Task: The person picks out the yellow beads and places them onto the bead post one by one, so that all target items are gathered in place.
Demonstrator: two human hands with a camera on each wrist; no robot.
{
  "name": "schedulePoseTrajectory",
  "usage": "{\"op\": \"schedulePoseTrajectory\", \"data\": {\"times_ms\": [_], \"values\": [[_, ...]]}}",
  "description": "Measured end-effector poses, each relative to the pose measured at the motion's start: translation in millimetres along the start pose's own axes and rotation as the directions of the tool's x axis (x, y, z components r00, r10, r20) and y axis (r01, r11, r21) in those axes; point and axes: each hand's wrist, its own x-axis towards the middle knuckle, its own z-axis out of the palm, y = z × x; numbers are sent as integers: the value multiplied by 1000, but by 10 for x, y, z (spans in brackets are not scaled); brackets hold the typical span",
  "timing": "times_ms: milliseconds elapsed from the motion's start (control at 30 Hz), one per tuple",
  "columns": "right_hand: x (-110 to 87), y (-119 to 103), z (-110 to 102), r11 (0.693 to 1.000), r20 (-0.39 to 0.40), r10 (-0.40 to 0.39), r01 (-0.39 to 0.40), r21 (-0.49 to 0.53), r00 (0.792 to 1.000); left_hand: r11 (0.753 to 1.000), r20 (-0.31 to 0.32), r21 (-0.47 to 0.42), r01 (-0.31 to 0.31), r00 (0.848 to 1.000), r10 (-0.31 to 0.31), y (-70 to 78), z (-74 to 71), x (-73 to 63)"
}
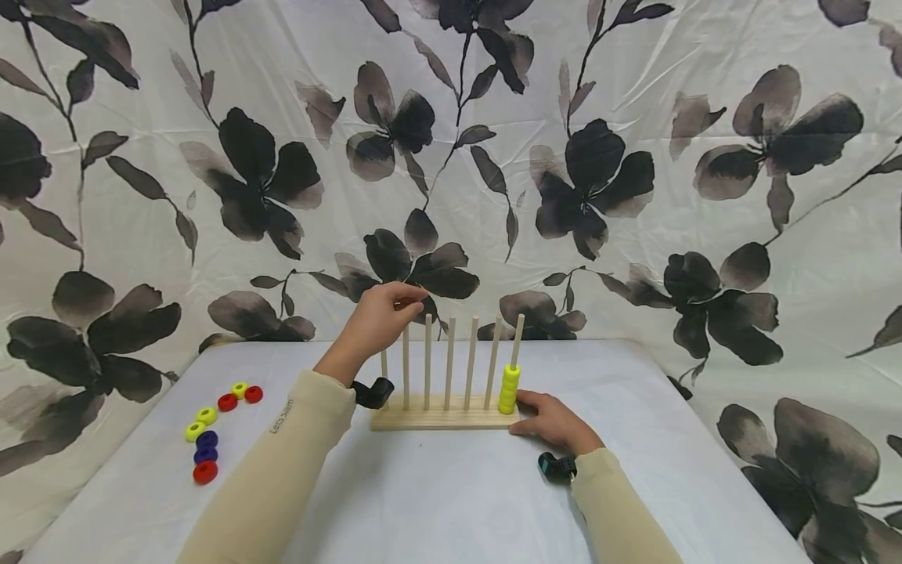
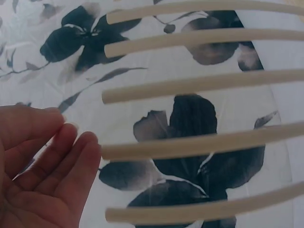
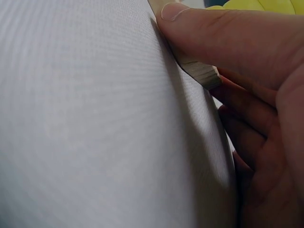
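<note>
A wooden peg rack (image 1: 444, 421) stands on the table with several upright pegs in a row. Yellow rings (image 1: 509, 389) are stacked on its rightmost peg. My right hand (image 1: 550, 421) grips the rack's right end; in the right wrist view the thumb (image 3: 213, 35) lies along the base (image 3: 202, 73) and the fingers are behind it. Raised at the peg tops on the left side is my left hand (image 1: 384, 317). Its fingers are loosely bent toward the thumb beside a bare peg (image 2: 190, 145), and no ring shows between them in the left wrist view.
Loose rings lie on the table to the left: red rings (image 1: 205, 471), yellow rings (image 1: 195, 431) and blue rings (image 1: 206, 455). A floral cloth (image 1: 493, 211) hangs behind the white table (image 1: 451, 501). Each wrist wears a small black camera (image 1: 373, 393).
</note>
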Motion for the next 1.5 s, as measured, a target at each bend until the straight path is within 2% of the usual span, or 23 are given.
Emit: {"op": "schedulePoseTrajectory", "data": {"times_ms": [333,500,667,867,1500], "values": [[-9,8,27,1000,2,20,-20,9,1000,999,-132,43,-20,991,26,-266,-176,-200],[-10,-10,20,1000,-12,4,-4,6,1000,998,-167,62,9,986,2,-381,-257,-298],[-22,-14,18,1000,-12,7,-7,8,1000,995,-184,80,62,982,-47,-496,-327,-401],[-42,-25,6,1000,-19,5,-5,-8,1000,992,-204,101,80,977,-58,-637,-421,-521],[0,24,14,1000,-22,19,-18,8,1000,964,-256,137,228,948,-188,-1225,-711,-1024]]}}
